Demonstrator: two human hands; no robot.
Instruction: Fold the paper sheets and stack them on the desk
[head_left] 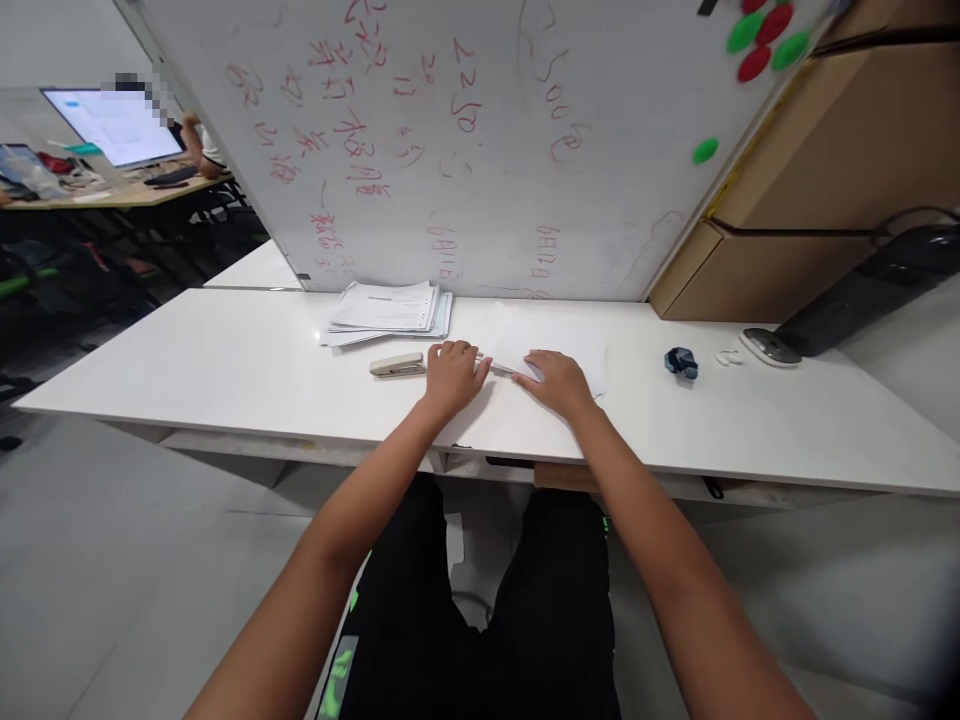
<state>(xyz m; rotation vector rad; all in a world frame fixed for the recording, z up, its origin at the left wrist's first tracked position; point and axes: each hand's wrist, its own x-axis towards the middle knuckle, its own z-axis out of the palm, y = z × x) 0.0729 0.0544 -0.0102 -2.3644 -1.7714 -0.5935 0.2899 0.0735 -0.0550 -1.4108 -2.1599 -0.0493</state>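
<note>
On the white counter [225, 360], near edge:
Left hand [452, 375]: grip released, flat on thin white paper sheet [555, 345], just beside beige stapler [397, 365].
Right hand [556, 382]: grip released, palm down on same sheet.
Behind: stacked white papers [390, 310].

Both hands [504, 378] on white paper [555, 345]

Two hands are resting on the table: left hand [452, 377], right hand [556, 383]. One white table [225, 365] is sitting in front. One stapler [397, 365] is lying beside the left hand. One paper stack [390, 310] is sitting behind it. One sheet [555, 345] is lying under the hands. One blue clip [681, 363]. One whiteboard [487, 140] is carrying six magnets: three green, three red. One monitor [112, 125] is glowing far left.
</note>
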